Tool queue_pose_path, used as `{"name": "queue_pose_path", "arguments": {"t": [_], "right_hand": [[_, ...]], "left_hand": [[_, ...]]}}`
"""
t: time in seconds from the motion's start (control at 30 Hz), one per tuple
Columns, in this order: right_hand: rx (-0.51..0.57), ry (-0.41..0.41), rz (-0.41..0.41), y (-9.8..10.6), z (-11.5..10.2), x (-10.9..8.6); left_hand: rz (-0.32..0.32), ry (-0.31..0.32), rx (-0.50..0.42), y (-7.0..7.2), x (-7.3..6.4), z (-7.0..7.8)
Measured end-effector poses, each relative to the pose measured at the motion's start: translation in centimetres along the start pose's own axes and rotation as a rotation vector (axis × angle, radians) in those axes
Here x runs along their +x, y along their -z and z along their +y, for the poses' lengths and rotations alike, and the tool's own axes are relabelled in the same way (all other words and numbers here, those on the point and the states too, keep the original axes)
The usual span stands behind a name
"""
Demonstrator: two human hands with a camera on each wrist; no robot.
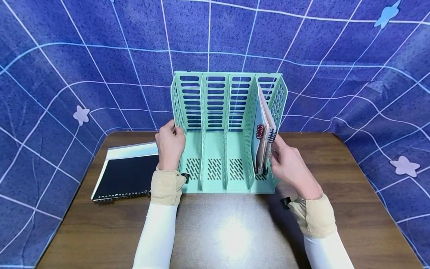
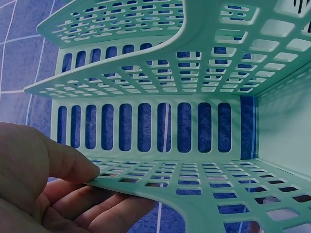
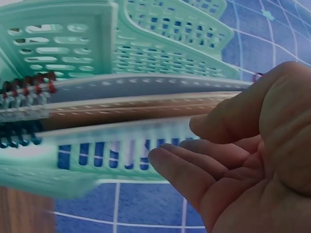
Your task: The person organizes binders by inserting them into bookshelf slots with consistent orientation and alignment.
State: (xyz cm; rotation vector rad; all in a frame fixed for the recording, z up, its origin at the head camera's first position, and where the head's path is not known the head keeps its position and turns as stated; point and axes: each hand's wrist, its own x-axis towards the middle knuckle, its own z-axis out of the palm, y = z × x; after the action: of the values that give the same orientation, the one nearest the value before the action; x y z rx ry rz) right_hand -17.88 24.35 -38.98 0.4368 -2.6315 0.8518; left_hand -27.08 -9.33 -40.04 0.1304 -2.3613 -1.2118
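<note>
Here, on a brown wooden bench (image 1: 339,168) before blue gridded fabric (image 1: 228,37), a mint-green plastic rack (image 1: 214,147) is pinched by the left hand (image 1: 170,145); the right hand (image 1: 291,166), fingers parted, is held beside racked spiral-bound notebooks (image 1: 263,146).

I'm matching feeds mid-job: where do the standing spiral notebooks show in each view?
Head: right of centre, spiral notebooks standing in the green rack's rightmost compartment.
Left wrist: none that I can make out.
Right wrist: a band from the left edge across the middle, red coil uppermost at left.
Shared landmark: the green rack, in all three.
</note>
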Motion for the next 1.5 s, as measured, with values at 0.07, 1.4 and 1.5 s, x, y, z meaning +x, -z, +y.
{"name": "queue_pose_path", "arguments": {"t": [0.07,1.4,1.5], "right_hand": [[0.018,-0.002,0.025,0.6,-0.1,-0.1],[0.077,-0.274,0.110,-1.4,5.5,1.0],[0.089,-0.252,0.081,-2.1,5.7,1.2]], "left_hand": [[-0.002,0.005,-0.003,0.0,0.0,0.1],[-0.014,0.014,-0.008,0.1,-0.1,0.3],[-0.017,0.024,-0.011,0.0,0.0,0.3]]}}
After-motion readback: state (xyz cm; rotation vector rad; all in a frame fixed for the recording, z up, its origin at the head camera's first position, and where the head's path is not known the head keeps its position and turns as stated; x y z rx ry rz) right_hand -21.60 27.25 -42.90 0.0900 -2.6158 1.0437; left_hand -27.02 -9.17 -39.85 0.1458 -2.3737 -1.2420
